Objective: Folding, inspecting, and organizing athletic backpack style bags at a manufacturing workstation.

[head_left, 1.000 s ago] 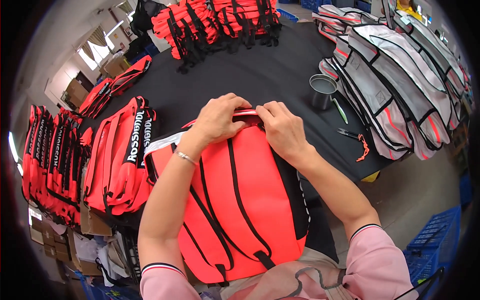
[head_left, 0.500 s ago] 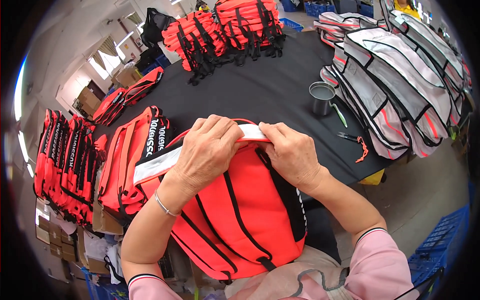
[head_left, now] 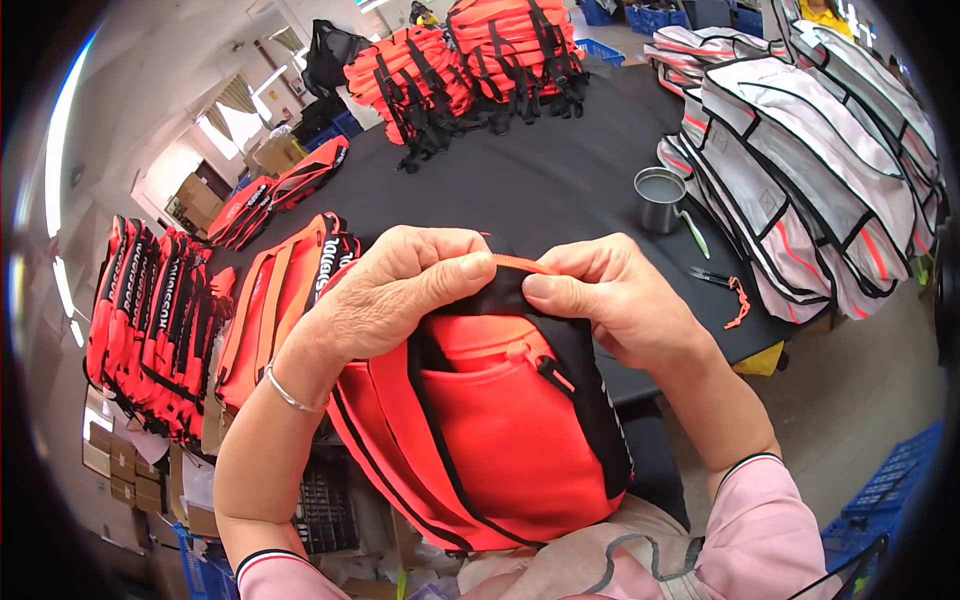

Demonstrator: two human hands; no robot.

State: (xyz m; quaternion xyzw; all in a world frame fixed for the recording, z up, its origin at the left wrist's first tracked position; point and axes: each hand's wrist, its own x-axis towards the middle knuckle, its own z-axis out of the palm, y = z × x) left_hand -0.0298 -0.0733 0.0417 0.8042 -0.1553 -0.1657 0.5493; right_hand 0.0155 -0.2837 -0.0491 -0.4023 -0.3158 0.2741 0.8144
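Observation:
An orange backpack (head_left: 500, 430) with black straps and trim is lifted up in front of me, its lower end resting toward my lap. My left hand (head_left: 395, 290) pinches its top edge from the left, and my right hand (head_left: 610, 300) pinches the same edge from the right. The thumbs almost meet over the black-and-orange rim. A zipped front pocket with a black pull (head_left: 552, 375) faces me below my right hand.
The black table (head_left: 520, 190) carries piles of orange bags at the back (head_left: 470, 60) and left (head_left: 270, 290), grey-white bags (head_left: 810, 170) at right, a metal cup (head_left: 660, 198), a green pen (head_left: 697, 233) and small snips (head_left: 712, 276). More orange bags (head_left: 150, 320) stand at far left.
Both hands have lifted the backpack's top end off the table and toward me; the white strip seen at its top edge is gone from view, and the front pocket now shows.

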